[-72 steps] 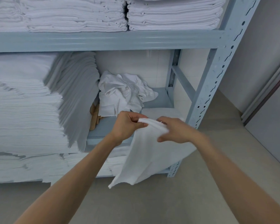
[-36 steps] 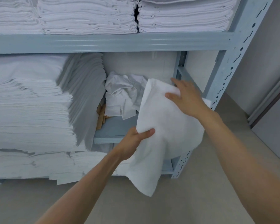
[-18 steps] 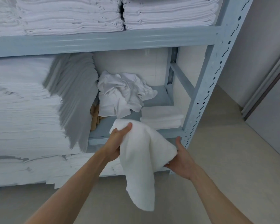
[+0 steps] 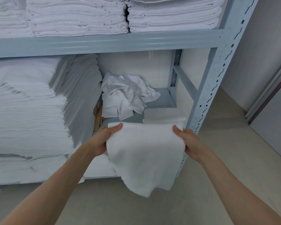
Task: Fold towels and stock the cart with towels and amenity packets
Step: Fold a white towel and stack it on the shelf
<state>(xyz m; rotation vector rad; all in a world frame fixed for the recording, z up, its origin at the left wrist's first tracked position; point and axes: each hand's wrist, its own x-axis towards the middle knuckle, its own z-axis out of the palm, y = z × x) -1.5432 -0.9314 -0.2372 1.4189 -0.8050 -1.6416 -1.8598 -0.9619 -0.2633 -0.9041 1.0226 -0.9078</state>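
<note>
A white towel (image 4: 144,153) hangs doubled over in front of the middle shelf, its fold on top and its loose end hanging down. My left hand (image 4: 104,140) grips the fold's left end, thumb on top. My right hand (image 4: 188,142) grips the right end the same way. Just behind the held towel, a short stack of folded towels (image 4: 164,116) lies at the shelf's front right. A crumpled heap of white cloth (image 4: 126,96) sits further back on that shelf.
The grey-blue metal rack (image 4: 208,95) has a slotted upright right beside my right hand. Tall stacks of folded linen (image 4: 31,103) fill the left of the middle shelf, with more stacks (image 4: 88,15) on the shelf above. Some brown wooden pieces (image 4: 98,116) lean beside the heap. Bare floor lies to the right.
The towel has gone from hanging open to doubled over. My right hand came up from under its lower edge to the fold's right end, and both hands now hold it level.
</note>
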